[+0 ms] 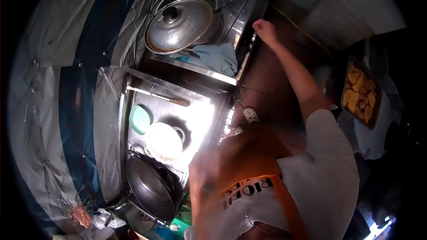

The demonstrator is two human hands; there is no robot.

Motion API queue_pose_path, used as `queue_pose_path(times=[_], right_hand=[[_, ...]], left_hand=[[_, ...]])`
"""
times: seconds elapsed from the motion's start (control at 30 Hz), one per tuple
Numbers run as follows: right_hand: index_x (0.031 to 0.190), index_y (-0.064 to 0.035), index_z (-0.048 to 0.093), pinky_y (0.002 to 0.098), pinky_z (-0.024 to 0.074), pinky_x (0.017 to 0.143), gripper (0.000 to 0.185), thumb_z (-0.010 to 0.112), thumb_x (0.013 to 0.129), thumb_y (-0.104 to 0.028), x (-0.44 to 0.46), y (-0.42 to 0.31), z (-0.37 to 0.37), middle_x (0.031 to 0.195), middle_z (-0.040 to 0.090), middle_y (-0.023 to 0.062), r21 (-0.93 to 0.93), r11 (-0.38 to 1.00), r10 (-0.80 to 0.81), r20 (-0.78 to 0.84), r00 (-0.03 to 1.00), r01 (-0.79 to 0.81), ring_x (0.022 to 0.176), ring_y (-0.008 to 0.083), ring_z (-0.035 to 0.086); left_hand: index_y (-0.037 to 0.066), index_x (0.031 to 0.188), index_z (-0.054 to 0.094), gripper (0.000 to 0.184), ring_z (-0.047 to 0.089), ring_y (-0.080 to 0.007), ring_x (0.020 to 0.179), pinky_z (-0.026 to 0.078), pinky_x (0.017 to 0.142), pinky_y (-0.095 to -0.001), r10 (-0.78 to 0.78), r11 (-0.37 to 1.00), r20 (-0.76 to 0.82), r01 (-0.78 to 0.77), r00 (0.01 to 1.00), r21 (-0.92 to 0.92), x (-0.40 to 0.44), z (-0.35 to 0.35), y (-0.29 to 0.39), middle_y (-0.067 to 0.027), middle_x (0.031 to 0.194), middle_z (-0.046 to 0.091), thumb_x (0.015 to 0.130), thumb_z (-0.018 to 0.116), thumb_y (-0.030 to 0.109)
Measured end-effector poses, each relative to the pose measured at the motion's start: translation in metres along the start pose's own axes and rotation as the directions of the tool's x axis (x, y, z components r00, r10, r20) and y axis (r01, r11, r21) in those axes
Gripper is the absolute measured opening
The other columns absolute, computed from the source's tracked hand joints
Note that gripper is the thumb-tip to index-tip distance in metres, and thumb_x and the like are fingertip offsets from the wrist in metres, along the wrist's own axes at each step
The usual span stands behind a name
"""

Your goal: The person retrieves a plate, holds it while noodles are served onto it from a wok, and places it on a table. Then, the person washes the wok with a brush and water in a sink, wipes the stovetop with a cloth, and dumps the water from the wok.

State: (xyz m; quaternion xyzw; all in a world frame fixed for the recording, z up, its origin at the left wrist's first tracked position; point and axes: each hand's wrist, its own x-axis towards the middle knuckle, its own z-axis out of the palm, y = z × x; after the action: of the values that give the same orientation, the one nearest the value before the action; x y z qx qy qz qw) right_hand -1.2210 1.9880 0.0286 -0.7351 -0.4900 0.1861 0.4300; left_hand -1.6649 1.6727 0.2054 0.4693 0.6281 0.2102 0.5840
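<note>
My right hand (264,30) is stretched out to the front edge of the metal stove (242,62), its fingers curled together at the dark front panel. Whatever the fingers may hold is too small and dark to make out. Nearest on the stove lie a blue-grey cloth (218,58) and a large pan with a domed metal lid (180,26) and black knob. On the left side my other arm (195,178) hangs down beside the orange apron (249,151); the left hand itself does not show.
A steel counter (155,84) holds a long utensil (158,96), a green dish (140,120), a white bowl (163,142) and a black wok (151,186). Crumpled packaging (106,218) lies beyond the wok. At the right stands a tray of yellowish food pieces (361,92).
</note>
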Motion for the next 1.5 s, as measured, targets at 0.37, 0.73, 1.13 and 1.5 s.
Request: queue_pose_path(times=[0.37,0.73,1.13,1.5], right_hand=[[0.091,-0.0028,0.070,0.0403,0.0539,0.082,0.017,0.059,0.077,-0.003,0.077,-0.073,0.034,0.100,0.067,0.0181,-0.591,0.740,-0.197,0.268,0.943,0.323,0.097,0.0327,0.065],[0.086,-0.0054,0.072,0.0366,0.0552,0.068,0.016,0.062,0.077,-0.014,0.068,-0.053,0.035,0.085,0.071,0.0132,-0.403,0.901,-0.065,0.249,0.966,0.164,0.077,0.0299,0.068],[0.081,-0.0045,0.066,0.0259,0.0429,0.051,0.014,0.065,0.084,-0.018,-0.412,0.084,-0.155,0.067,0.059,0.0032,0.387,0.468,0.778,0.247,0.578,-0.795,0.055,0.0114,0.052],[0.071,-0.0068,0.062,0.0275,0.0394,0.046,0.016,0.056,0.085,-0.011,-0.493,0.237,-0.245,0.063,0.058,0.0048,0.313,0.247,0.962,-0.190,0.195,-0.917,0.051,0.0136,0.051]], left_hand=[[-0.003,0.110,0.060,0.021,0.060,-0.0163,0.083,0.049,0.075,-0.0294,0.139,0.968,0.054,-0.147,0.989,0.206,0.001,0.034,0.005,-0.0102,0.092,0.064,0.092,0.056,0.007],[0.001,0.116,0.058,0.024,0.060,-0.0150,0.088,0.050,0.078,-0.0260,0.142,0.968,0.019,-0.143,0.990,0.206,0.005,0.023,-0.039,-0.0081,0.096,0.063,0.093,0.051,0.003],[0.000,0.117,0.056,0.026,0.052,-0.0064,0.078,0.043,0.070,-0.0187,0.127,0.988,0.364,-0.149,0.923,0.032,0.030,0.044,0.003,-0.0001,0.094,0.059,0.097,0.056,0.015],[0.002,0.115,0.057,0.027,0.056,-0.0271,0.101,0.045,0.091,-0.0342,0.465,0.556,0.529,-0.699,0.710,0.450,0.148,0.118,0.065,-0.0132,0.111,0.056,0.089,0.060,0.005]])
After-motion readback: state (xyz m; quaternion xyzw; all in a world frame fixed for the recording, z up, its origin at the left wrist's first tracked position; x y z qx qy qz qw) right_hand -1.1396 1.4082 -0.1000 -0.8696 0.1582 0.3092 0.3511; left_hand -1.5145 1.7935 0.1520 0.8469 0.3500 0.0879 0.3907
